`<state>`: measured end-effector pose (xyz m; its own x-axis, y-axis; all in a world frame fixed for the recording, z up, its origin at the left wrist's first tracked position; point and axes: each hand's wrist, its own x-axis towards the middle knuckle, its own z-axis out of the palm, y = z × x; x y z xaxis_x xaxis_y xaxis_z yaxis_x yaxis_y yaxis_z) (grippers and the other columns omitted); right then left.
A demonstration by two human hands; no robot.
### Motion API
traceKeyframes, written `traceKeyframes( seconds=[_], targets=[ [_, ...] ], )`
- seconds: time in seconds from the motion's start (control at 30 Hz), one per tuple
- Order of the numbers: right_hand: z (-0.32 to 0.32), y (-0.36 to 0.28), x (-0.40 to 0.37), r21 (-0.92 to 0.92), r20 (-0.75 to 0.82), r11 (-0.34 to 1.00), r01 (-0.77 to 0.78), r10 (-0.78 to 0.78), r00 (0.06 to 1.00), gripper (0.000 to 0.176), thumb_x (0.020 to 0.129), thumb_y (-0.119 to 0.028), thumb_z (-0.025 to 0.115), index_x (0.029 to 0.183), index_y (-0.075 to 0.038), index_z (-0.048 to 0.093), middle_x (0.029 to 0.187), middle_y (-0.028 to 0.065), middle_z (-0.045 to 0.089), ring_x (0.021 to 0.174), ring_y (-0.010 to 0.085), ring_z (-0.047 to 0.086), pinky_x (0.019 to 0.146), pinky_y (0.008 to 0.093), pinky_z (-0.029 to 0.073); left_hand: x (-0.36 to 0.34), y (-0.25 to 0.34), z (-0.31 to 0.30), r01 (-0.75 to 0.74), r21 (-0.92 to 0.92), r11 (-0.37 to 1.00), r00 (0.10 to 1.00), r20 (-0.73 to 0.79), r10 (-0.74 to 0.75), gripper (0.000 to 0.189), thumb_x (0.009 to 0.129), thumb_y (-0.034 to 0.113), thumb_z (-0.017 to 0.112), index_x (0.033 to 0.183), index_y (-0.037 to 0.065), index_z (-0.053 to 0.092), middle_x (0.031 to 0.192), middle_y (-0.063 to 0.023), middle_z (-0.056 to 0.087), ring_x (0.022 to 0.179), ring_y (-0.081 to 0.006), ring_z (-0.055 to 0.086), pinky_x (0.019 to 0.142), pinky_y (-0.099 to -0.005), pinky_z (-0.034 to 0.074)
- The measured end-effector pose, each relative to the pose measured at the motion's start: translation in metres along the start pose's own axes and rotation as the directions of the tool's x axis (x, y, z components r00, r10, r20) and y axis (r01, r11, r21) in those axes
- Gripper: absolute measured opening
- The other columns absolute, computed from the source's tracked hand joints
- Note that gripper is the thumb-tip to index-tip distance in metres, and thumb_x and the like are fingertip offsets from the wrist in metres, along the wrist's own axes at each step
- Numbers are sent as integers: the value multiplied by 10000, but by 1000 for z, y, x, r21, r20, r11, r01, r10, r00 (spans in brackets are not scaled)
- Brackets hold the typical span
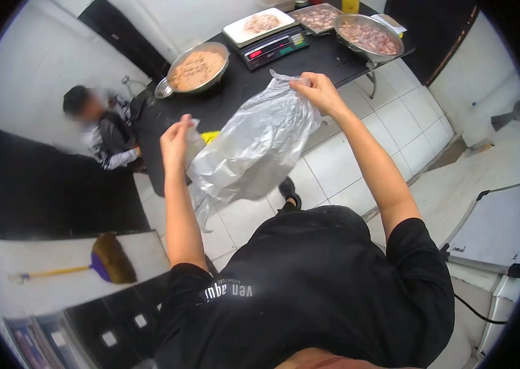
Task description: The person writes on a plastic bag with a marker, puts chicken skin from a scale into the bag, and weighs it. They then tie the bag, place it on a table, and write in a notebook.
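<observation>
Nearest the camera is the wearer's black shirt (334, 277), with pale lettering on the chest; beyond it both bare forearms reach forward, the left hand (175, 142) lower in the view and the right hand (318, 92) higher; the fingers of the right hand are closed in a pinch on the gathered upper corner of a plastic bag (254, 141), and those of the left hand are bent together on cloudy plastic at its other side. The bag hangs between the two hands, in front of the near edge of the black tabletop (260, 83) and above the white tiled floor (328, 166); it is thin, silvery grey and translucent, crumpled all over with bright creases, its middle bulging and its lower edge trailing in loose, ragged tips; something yellow (209, 136) shows just behind it.

Farther off, on the tabletop, stand a metal bowl (222, 71) of pale orange contents, a scale (275, 50) with a lit red display and pinkish pieces on its white tray, a rectangular tray (316, 18) of pink pieces, and a colander (395, 54) of similar pieces; at the tabletop's left end is another person (109, 132) in a dark cap.
</observation>
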<state>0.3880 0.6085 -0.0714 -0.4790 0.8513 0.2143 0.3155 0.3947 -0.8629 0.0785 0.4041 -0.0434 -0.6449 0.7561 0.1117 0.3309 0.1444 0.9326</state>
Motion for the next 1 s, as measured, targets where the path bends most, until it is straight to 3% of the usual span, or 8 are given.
traceKeyframes(
  seconds=[0.23,0.33,0.4,0.5,0.53,0.67,0.77,1.0],
  targets=[
    [-10,35,88,275,11,960,-57,56,998,181,868,-201,663,887,-27,620,726,5,629,678,61,568,621,232,451,77,13,7,-460,114,880,872,-128,473,179,882,93,623,1036,10,657,847,-38,639,745,-81,552,667,-216,420],
    [-2,22,106,192,6,975,-113,113,994,307,893,-331,634,827,-31,642,681,-16,587,635,51,506,604,225,414,70,53,15,-211,-198,957,926,273,260,197,900,112,591,1057,12,657,876,-49,647,731,-86,544,659,-199,403],
    [3,17,120,177,25,979,-101,98,995,374,907,-394,599,822,-35,654,671,-21,579,634,54,499,592,225,409,82,57,31,4,-367,930,683,680,265,254,935,158,534,1104,11,652,987,-68,679,746,-67,550,634,-192,403],
    [12,17,145,334,261,897,-290,208,943,353,931,-372,576,917,-35,681,755,-12,629,723,38,538,617,201,405,114,45,124,-170,-319,933,806,499,317,463,917,145,589,1338,3,456,1231,-96,599,960,-104,586,796,-247,470],
    [12,18,150,329,268,897,-295,211,940,353,931,-372,576,917,-35,681,755,-12,629,723,38,538,617,201,405,128,46,147,32,-340,940,857,493,149,533,899,146,622,1366,-2,411,1272,-114,566,1038,-129,576,916,-282,439],
    [-9,30,176,348,457,893,-284,103,884,270,909,-278,628,981,-24,685,816,2,657,763,48,565,670,206,444,178,22,218,169,-391,905,735,662,149,331,884,147,644,1162,-26,594,1061,-86,662,922,-116,602,808,-245,469],
    [-48,61,200,259,488,939,-228,76,869,211,867,-191,679,964,-4,693,857,6,674,795,57,585,721,212,470,199,31,233,102,-323,941,855,512,83,171,887,140,638,932,-23,670,750,-21,633,671,-78,556,654,-227,439],
    [-95,111,269,254,597,931,-260,61,800,213,858,-224,686,933,-26,711,735,-28,619,684,45,510,633,206,423,256,36,275,-59,-110,992,884,455,104,179,889,168,639,889,-8,674,687,2,613,651,-57,523,625,-220,411]
  ],
)
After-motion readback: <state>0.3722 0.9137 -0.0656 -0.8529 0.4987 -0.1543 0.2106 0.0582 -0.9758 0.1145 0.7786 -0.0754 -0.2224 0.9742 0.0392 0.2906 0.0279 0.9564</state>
